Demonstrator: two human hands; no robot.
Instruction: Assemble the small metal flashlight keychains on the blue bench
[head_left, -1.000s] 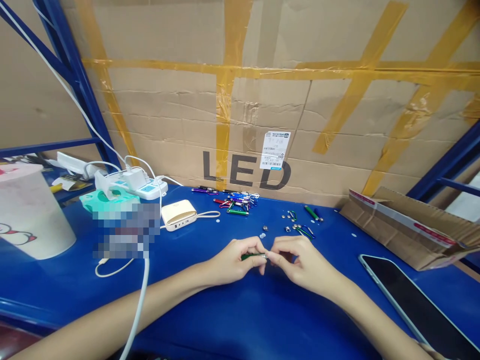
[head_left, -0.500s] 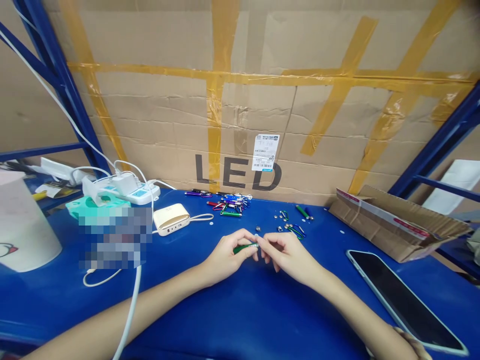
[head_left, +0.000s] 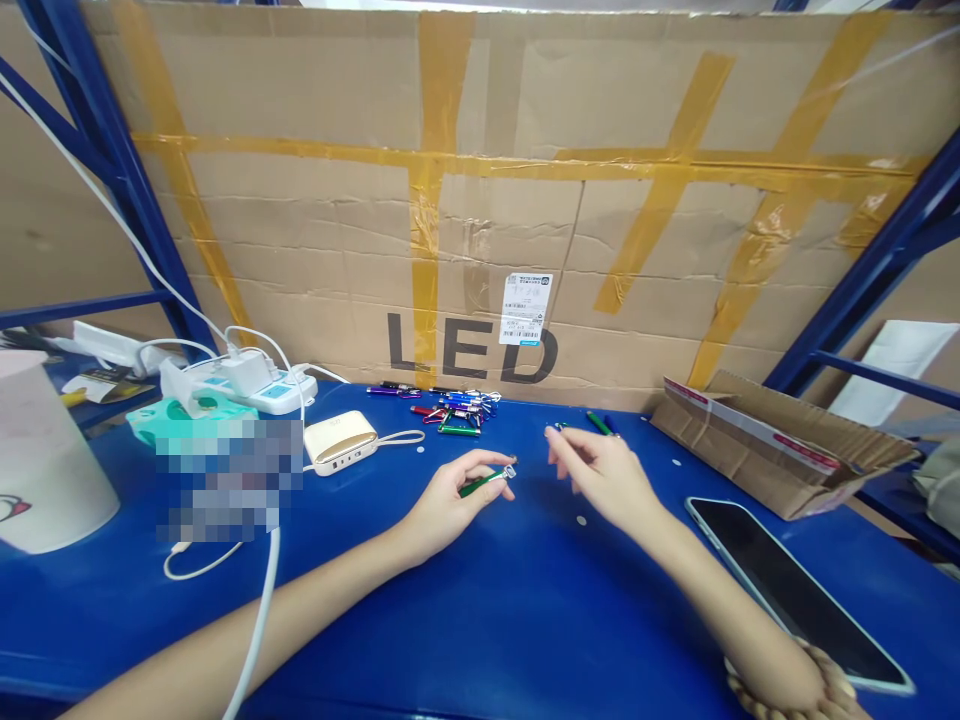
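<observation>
My left hand is closed around a small green metal tube, like a mini flashlight body, with its silvery end pointing right. My right hand is apart from it, over the small loose parts to the right. Its thumb and index finger meet in a pinch; a tiny thing shows at the tips, too small to name. Behind that hand lie green tubes, partly covered. A pale little disc lies on the blue table below it.
Colourful mini flashlights with clips lie in a pile at the back. To the left are a cream power bank, a power strip, cables and a white bin. A cardboard box and a phone are on the right.
My right hand has left the end of the green tube and moved right and up over the loose parts. My left hand keeps the tube in nearly the same place. The view has shifted slightly.
</observation>
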